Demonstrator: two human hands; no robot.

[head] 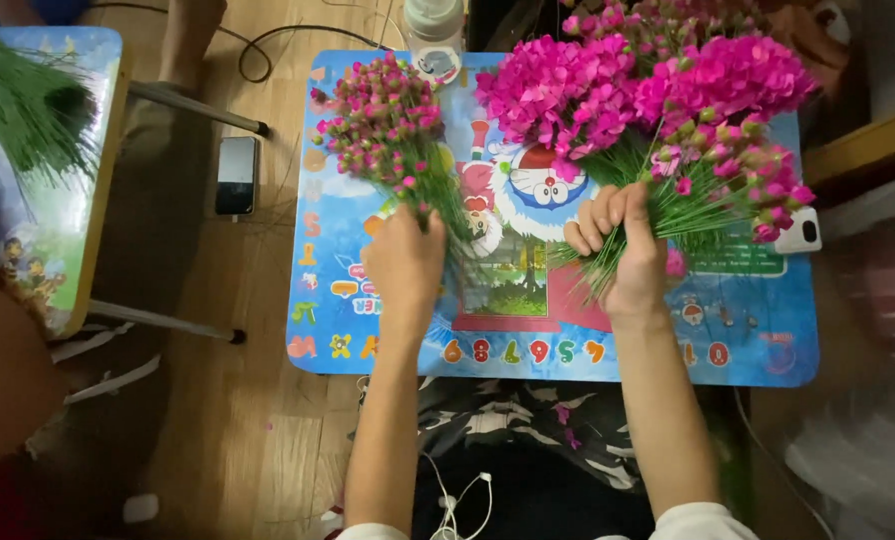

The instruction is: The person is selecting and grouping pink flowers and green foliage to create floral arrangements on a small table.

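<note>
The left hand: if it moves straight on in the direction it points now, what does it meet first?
The left hand points up the small blue table. It already grips the bunch of pink buds, so it would likely push into those stems and buds first. Depth is unclear.

Bright, even indoor light on my tabletop [568,350]; colours saturated, shadows soft. Edges smear into blur, worst at my right.

Dark phone screen [236,175] (rectangular) lies on floor.
</note>
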